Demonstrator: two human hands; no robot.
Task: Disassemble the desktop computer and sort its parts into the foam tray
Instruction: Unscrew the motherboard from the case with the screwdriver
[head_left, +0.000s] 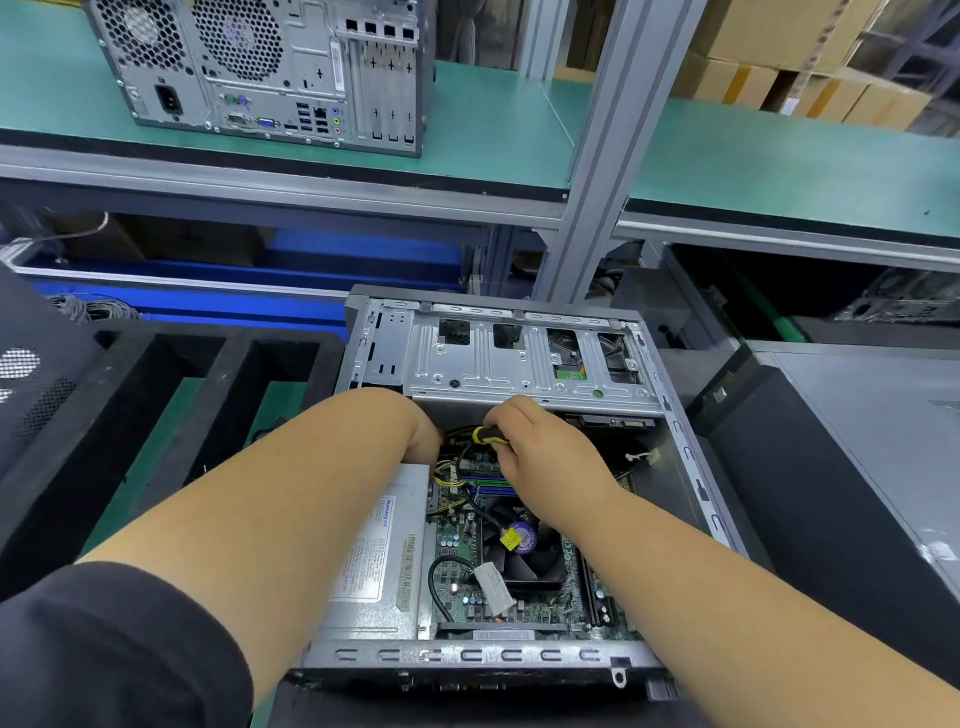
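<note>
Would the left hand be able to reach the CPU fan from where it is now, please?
Probably yes. The CPU fan lies uncovered in the open case, with only a thin black cable across it. The left hand is tucked under the drive cage and would need to draw back first.

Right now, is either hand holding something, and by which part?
The right hand grips a screwdriver by its black-and-yellow handle. The left hand reaches under the drive cage; its fingers are hidden, so I cannot tell.

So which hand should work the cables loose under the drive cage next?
Probably the right hand: it grips the yellow-black screwdriver beside the cables. The left hand is mostly hidden under the drive cage.
</note>
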